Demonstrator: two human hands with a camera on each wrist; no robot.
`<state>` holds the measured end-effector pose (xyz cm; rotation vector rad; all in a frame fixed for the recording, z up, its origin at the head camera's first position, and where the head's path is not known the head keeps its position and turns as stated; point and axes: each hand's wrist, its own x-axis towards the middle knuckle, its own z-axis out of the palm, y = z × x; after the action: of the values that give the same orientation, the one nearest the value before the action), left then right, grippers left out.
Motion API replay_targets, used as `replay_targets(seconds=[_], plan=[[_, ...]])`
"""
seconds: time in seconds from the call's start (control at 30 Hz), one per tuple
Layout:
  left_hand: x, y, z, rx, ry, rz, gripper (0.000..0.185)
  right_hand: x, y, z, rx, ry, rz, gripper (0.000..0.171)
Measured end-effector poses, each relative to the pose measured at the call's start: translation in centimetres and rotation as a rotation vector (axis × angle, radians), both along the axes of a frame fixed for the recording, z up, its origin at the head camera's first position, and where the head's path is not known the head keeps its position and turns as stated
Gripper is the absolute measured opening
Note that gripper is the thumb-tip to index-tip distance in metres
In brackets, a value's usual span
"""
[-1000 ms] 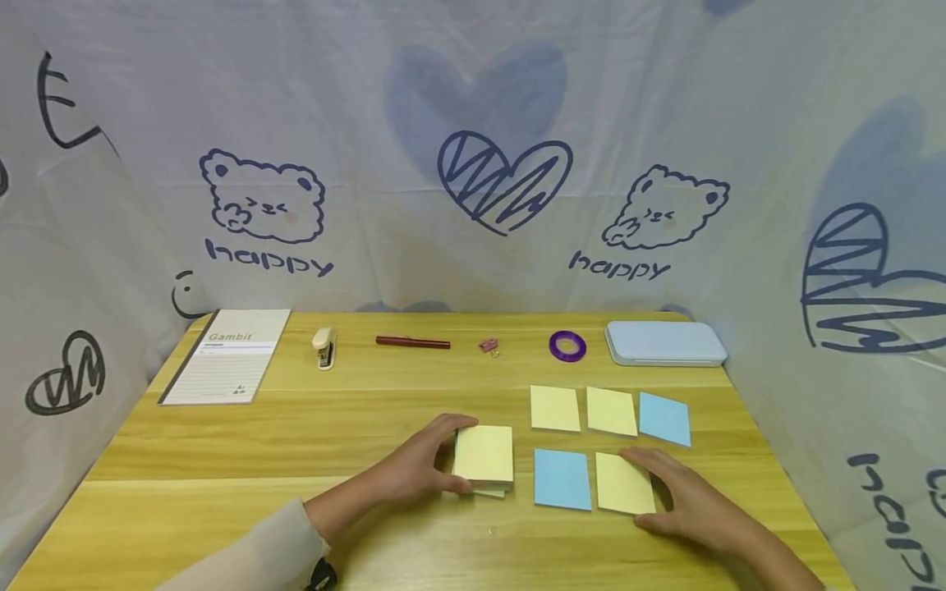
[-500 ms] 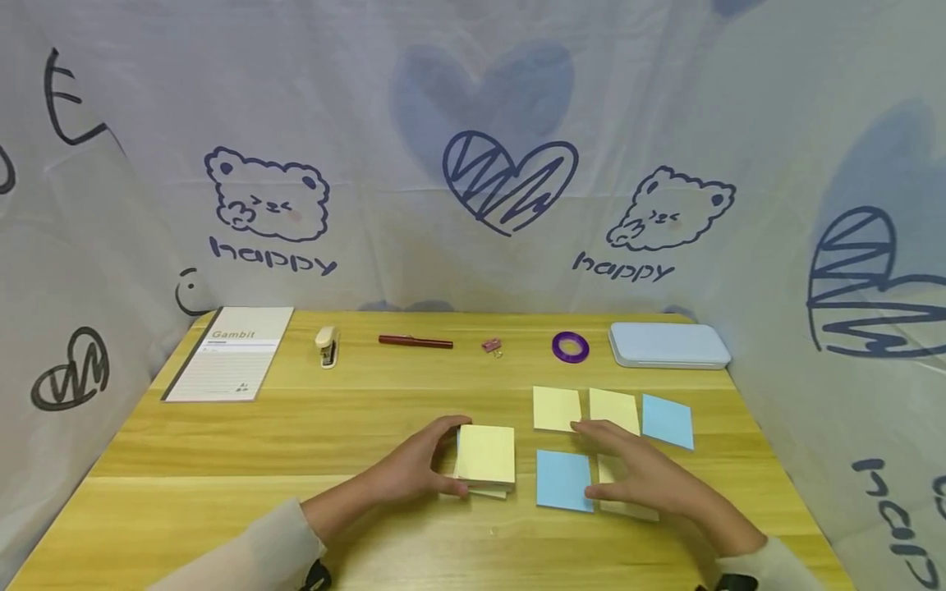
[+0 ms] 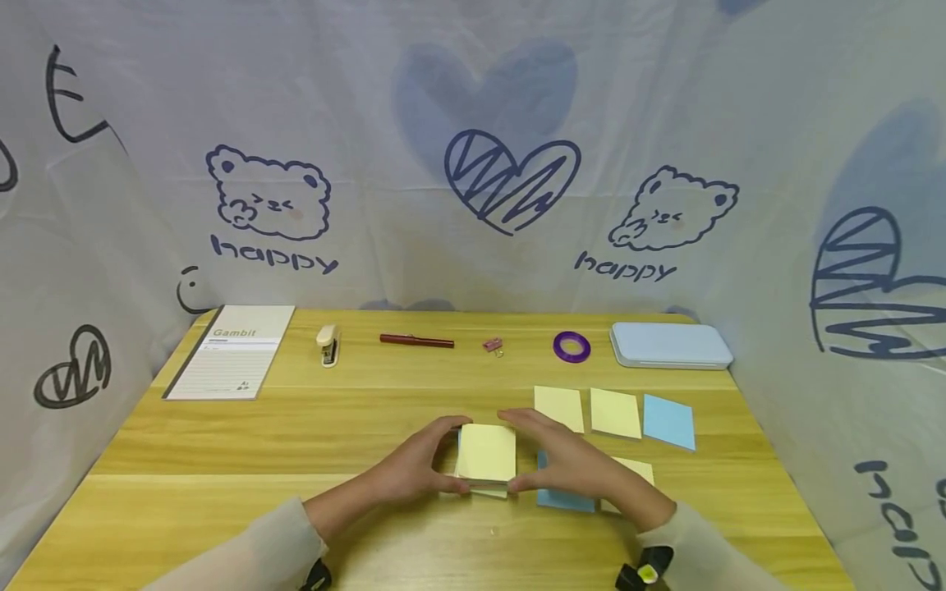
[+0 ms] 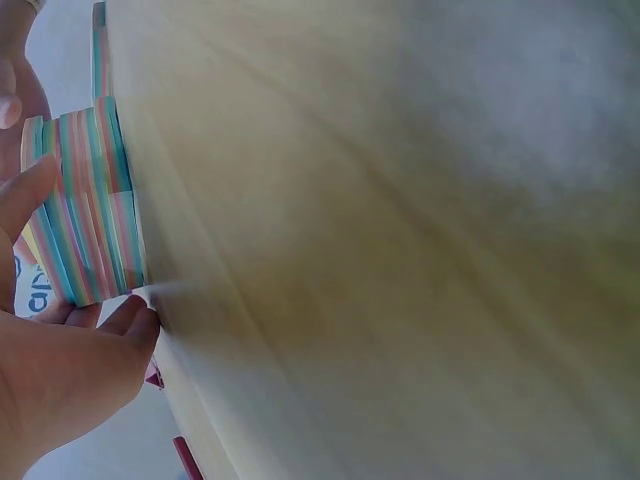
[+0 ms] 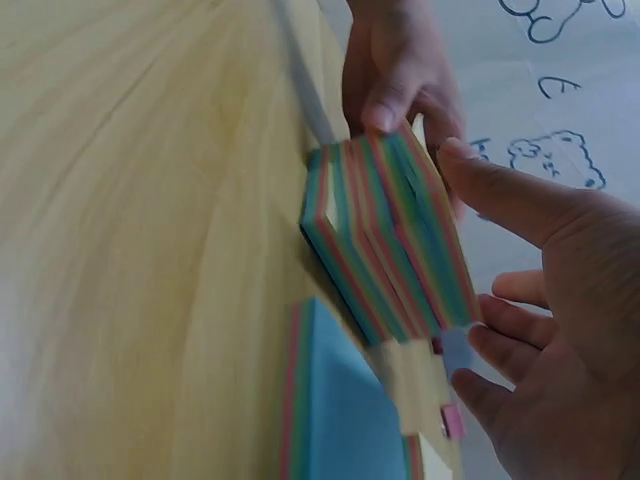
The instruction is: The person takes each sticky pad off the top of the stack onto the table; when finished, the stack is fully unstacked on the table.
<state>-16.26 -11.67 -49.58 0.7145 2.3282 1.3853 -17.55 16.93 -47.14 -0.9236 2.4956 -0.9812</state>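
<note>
Stack of sticky-note pads (image 3: 487,451) sits near the middle of the table (image 3: 222,460), top pad yellow, looks to be resting on the wood. Left hand (image 3: 414,464) grips it from the left: thumb at the near corner, fingers round the far corner, probably because that keeps the pile from sliding sideways. Right hand (image 3: 557,460) frames the opposite side, thumb at the near right corner, fingers bent by the far one, thumb and fingers well spread. Cannot tell if it presses the paper or sits just beside it. Facing hands probably serve to square the layers: side edges step in and out, and a yellow pad juts at the front underneath.

Loose pads lie flat to the right, set apart in two rows, likely so each can be picked separately. Back row: left yellow pad (image 3: 565,402), middle yellow pad (image 3: 615,413), back blue pad (image 3: 668,422). Front row: front blue pad (image 3: 565,498) and front yellow pad (image 3: 637,468), both partly hidden by the right hand and forearm.

Notebook (image 3: 235,353), stapler (image 3: 328,346), red pen (image 3: 416,341), pink clip (image 3: 491,345), purple tape roll (image 3: 557,347) and pale blue case (image 3: 672,345) line the far side, presumably to leave working room up front.
</note>
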Motion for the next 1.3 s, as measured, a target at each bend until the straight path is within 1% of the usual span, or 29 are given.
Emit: replay_targets(seconds=[0.17, 0.37, 0.6, 0.77, 0.97, 1.17, 1.3], plan=[[0.0, -0.1, 0.0, -0.025, 0.015, -0.001, 0.089, 0.2, -1.3, -0.5, -0.006, -0.002, 0.003, 0.099], [0.0, -0.1, 0.0, -0.036, 0.018, -0.001, 0.091, 0.5, -1.7, -1.0, -0.024, 0.029, 0.001, 0.093], [-0.1, 0.0, -0.1, -0.034, 0.008, 0.002, 0.091, 0.5, -1.7, -1.0, -0.021, 0.032, -0.001, 0.091], [-0.1, -0.1, -0.1, -0.036, 0.014, 0.002, 0.092, 0.6, -1.6, -0.8, -0.026, 0.042, 0.001, 0.089], [0.0, -0.1, -0.1, -0.049, 0.028, -0.003, 0.091, 0.7, -0.7, -0.5, -0.030, 0.047, -0.015, 0.088], [0.0, 0.0, 0.0, -0.057, 0.042, 0.004, 0.086, 0.9, 1.0, -0.5, -0.033, 0.056, -0.040, 0.087], [0.0, 0.1, 0.0, -0.066, 0.056, 0.008, 0.086, 1.3, 2.5, -0.3, -0.048, 0.033, -0.064, 0.086]])
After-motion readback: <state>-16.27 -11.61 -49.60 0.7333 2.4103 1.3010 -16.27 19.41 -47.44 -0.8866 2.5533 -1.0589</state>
